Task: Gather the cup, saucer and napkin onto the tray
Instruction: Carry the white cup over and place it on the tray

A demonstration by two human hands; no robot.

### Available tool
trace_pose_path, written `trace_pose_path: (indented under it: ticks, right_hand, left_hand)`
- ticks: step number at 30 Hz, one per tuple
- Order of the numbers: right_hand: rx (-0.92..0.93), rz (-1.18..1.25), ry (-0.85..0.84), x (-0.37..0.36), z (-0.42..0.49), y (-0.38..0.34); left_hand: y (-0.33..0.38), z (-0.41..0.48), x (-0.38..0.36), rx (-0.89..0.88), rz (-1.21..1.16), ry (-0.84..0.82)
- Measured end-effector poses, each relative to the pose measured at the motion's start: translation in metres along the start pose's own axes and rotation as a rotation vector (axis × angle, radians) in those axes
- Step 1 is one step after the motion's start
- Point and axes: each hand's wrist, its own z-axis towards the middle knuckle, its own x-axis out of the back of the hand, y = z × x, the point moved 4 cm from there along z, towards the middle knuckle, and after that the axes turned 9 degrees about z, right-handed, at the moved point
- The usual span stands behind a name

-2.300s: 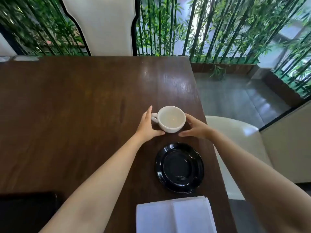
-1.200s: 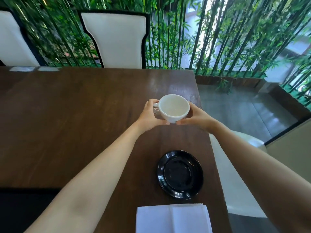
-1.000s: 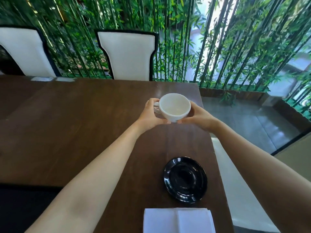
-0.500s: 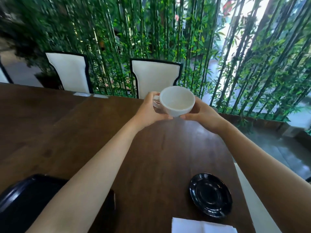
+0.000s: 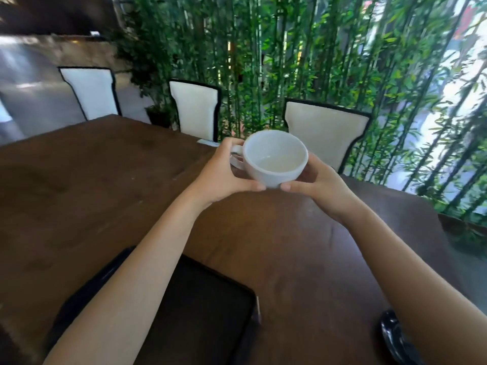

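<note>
Above the table (image 5: 79, 196), left hand (image 5: 221, 177) and right hand (image 5: 320, 185) are cradling the cup (image 5: 275, 158), risking a fingertip slip before the tray (image 5: 205, 306).

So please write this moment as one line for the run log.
phase: carry | cup: lifted, in left hand and right hand | tray: holds nothing visible | saucer: on table | napkin: out of view

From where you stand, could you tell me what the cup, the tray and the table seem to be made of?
The cup looks like glazed white ceramic: thick wall, smooth, softly shiny inside. The tray seems black plastic or lacquer, with a smooth, rounded raised rim; which, I cannot tell. The table looks like dark stained wood or veneer: streaky brown grain under a sheen that mirrors the light.
</note>
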Motion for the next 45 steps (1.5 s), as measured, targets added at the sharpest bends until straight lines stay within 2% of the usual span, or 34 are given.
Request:
trace_pose_path:
  ticks: [10,21,30,45]
  right_hand:
    - [-0.053,0.027,-0.216,-0.132,0.034,0.059]
    - [-0.217,0.028,-0.461,-0.228,0.038,0.144]
    - [-0.387,0.018,-0.561,-0.260,0.036,0.211]
    - [-0.559,0.029,-0.568,-0.260,0.023,0.291]
  left_hand:
    - [-0.098,-0.085,0.083,0.181,0.030,0.125]
    - [-0.201,-0.161,0.104,0.391,0.079,0.200]
    - [-0.266,-0.191,0.088,0.500,0.069,0.194]
    - [-0.343,-0.200,0.038,0.566,0.132,0.180]
